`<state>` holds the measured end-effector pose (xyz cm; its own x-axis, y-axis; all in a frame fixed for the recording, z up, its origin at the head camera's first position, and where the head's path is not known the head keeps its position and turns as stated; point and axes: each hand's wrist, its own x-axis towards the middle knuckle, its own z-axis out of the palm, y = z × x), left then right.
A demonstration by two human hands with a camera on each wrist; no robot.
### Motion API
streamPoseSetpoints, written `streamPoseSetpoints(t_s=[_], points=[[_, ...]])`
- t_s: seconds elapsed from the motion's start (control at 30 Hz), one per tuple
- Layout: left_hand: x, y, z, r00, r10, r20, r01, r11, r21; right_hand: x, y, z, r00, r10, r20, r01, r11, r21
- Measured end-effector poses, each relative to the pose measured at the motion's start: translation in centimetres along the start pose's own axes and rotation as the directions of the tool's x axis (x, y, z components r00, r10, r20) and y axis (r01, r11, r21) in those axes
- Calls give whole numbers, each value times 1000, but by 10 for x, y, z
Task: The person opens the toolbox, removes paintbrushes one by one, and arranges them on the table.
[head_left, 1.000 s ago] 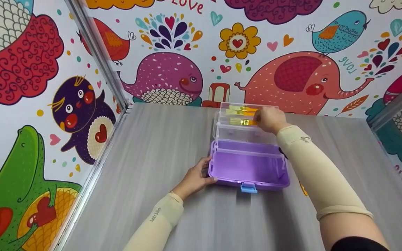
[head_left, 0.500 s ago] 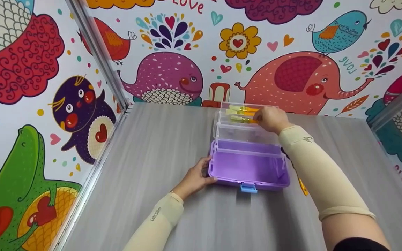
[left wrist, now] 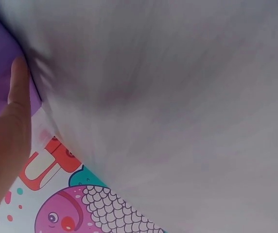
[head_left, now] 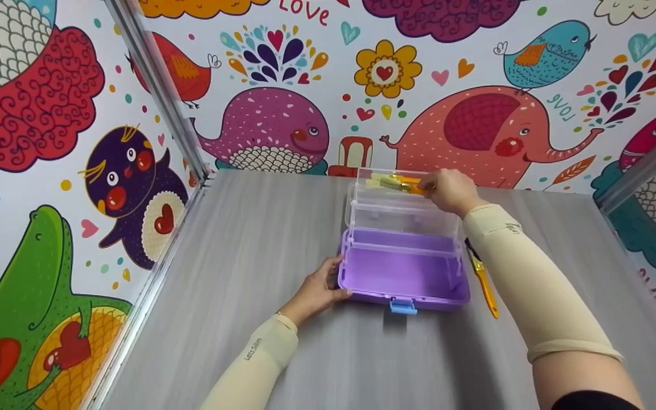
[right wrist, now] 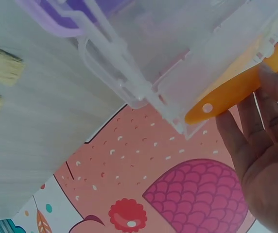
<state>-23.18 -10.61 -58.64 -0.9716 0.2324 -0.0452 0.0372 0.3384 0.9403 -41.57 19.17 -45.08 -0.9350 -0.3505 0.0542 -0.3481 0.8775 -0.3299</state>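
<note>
In the head view a purple toolbox [head_left: 402, 273] with a blue latch [head_left: 403, 306] stands unfolded, its clear plastic trays [head_left: 405, 219] rising in tiers at the back. My left hand [head_left: 316, 293] rests on the box's left side, thumb at the front corner; a straight finger [left wrist: 20, 82] lies along the purple wall in the left wrist view. At the top tray, my right hand [head_left: 450, 191] pinches a flat paintbrush by its orange handle [right wrist: 231, 94]. Its bristles point left, over other yellow-bristled brushes [head_left: 376, 181] in that tray.
Right of the box, a paintbrush [head_left: 484, 287] with a yellow-orange handle lies on the grey table [head_left: 248, 239]. Two bristle heads [right wrist: 3, 65] show on the table in the right wrist view. Cartoon-printed walls [head_left: 271, 125] stand at the back and sides.
The pinched paintbrush has moved up toward the back of the top tray and now overlaps the other brushes. My right arm shifted slightly right, uncovering the brush on the table. The left hand stays.
</note>
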Motion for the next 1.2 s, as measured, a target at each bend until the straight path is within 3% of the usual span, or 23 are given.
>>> streamPoseSetpoints(t_s=[0.3,0.63,0.8,1.2], points=[[-2,2,0,1000,-23,7,22,1000,19,-14,14,-17,998,31,-46,-25,991,130],[-3,2,-1,1000,-16,2,16,999,32,-34,32,-29,993,95,-67,-81,979,189],[-3,1,-1,1000,15,1,-15,1000,22,-42,38,-31,993,81,-85,-63,978,198],[-3,2,-1,999,32,1,-32,999,22,-66,63,-42,988,157,7,-152,945,291]])
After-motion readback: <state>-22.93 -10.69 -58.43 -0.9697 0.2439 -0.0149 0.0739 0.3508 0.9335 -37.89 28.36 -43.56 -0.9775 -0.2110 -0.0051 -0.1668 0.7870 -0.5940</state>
